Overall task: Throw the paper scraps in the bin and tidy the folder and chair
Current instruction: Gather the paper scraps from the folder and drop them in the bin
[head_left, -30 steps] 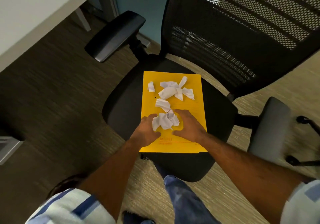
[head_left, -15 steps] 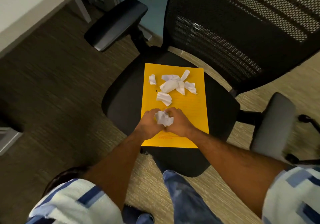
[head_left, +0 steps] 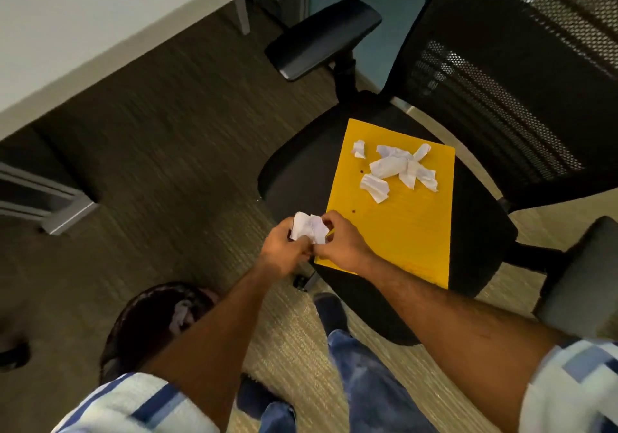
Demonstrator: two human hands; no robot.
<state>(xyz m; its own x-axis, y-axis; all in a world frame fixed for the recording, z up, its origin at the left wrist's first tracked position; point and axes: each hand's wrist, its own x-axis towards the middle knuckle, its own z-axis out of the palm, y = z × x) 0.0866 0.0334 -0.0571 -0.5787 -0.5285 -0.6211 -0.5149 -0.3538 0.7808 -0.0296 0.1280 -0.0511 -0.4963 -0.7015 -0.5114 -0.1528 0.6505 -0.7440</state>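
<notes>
A yellow folder (head_left: 411,225) lies on the seat of a black office chair (head_left: 291,178). Several white paper scraps (head_left: 398,168) rest on the folder's far half. My left hand (head_left: 284,248) and my right hand (head_left: 341,245) together hold a bunch of crumpled scraps (head_left: 309,228) just off the folder's near left corner, lifted above the seat edge. A dark round bin (head_left: 150,322) stands on the floor at the lower left, partly hidden behind my left forearm, with some paper inside.
A white desk (head_left: 83,28) runs along the upper left with a grey leg frame (head_left: 57,205) below it. The chair's mesh back (head_left: 501,75) and two armrests (head_left: 321,38) flank the seat. Carpet (head_left: 167,152) lies between desk, chair and bin.
Both hands gathered the nearest scraps off the folder, lifted them and drew them left toward me. The view swung left, bringing the bin into sight.
</notes>
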